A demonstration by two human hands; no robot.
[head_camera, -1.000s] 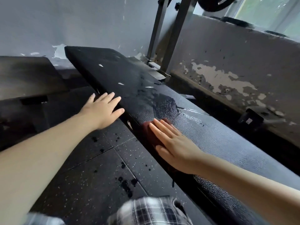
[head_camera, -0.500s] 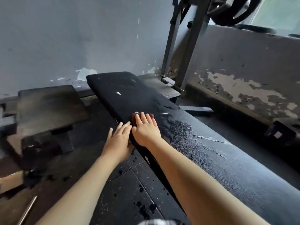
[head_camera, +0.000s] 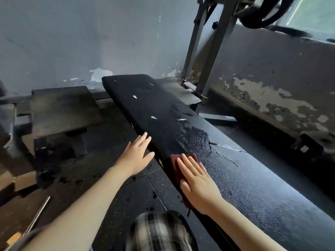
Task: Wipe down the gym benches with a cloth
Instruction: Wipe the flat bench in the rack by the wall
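Cloth (head_camera: 175,161) | right hand (head_camera: 196,183) flat atop | left hand (head_camera: 136,156) spread

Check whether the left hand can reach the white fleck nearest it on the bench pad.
Probably yes: the left hand is open at the bench edge, the white fleck lies just past its fingertips, and nothing sits between them.

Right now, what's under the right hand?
A dark red cloth, pressed by the right hand on the bench pad, at its edge. Cloth's middle and the pad beneath are hidden.
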